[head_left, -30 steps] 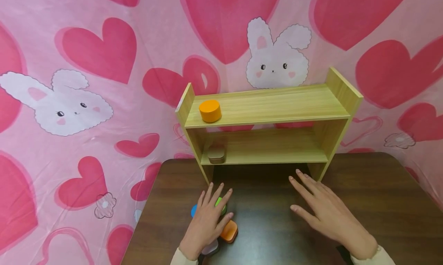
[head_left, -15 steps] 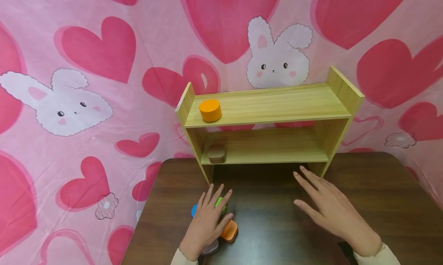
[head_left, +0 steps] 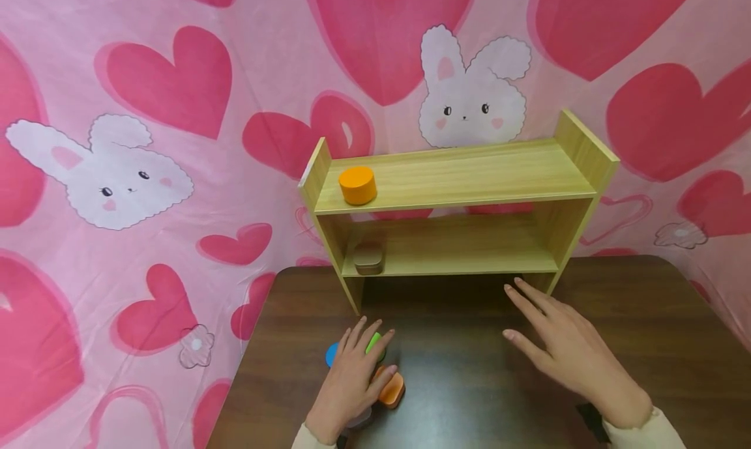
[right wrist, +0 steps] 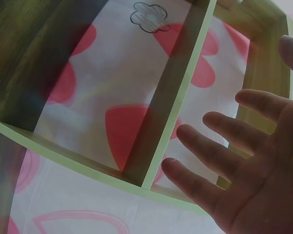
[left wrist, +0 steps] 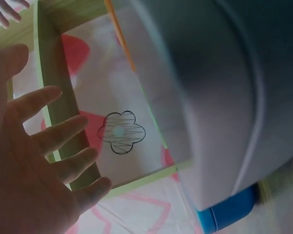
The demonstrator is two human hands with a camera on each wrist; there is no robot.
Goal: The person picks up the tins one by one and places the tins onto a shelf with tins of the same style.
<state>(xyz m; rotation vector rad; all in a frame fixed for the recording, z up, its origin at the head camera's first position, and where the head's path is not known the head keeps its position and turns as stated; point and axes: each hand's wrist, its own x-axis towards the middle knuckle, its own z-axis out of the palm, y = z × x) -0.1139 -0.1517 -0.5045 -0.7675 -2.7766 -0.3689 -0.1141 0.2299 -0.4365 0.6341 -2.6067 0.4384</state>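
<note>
My left hand (head_left: 359, 363) lies flat with its fingers straight over a cluster of small blocks near the table's front left: a blue one (head_left: 331, 355), a green one (head_left: 376, 345), an orange one (head_left: 392, 390) and a pale one (head_left: 360, 418) mostly hidden under the palm. It curls round none of them. My right hand (head_left: 551, 337) rests flat on the dark table (head_left: 645, 332) with spread fingers, just in front of the wooden shelf's (head_left: 463, 175) right leg. In the wrist views the left hand's fingers (left wrist: 53, 131) and the right hand's fingers (right wrist: 219, 146) are spread and hold nothing.
An orange cylinder (head_left: 357, 185) stands on the shelf's top board at the left. A brown block (head_left: 368, 258) sits on the lower board at the left. Pink heart-and-bunny cloth (head_left: 147, 175) hangs behind and beside the table.
The left hand has drawn back slightly toward me over the blocks, its fingers a little closer together. The right hand has drifted a little right, toward the shelf.
</note>
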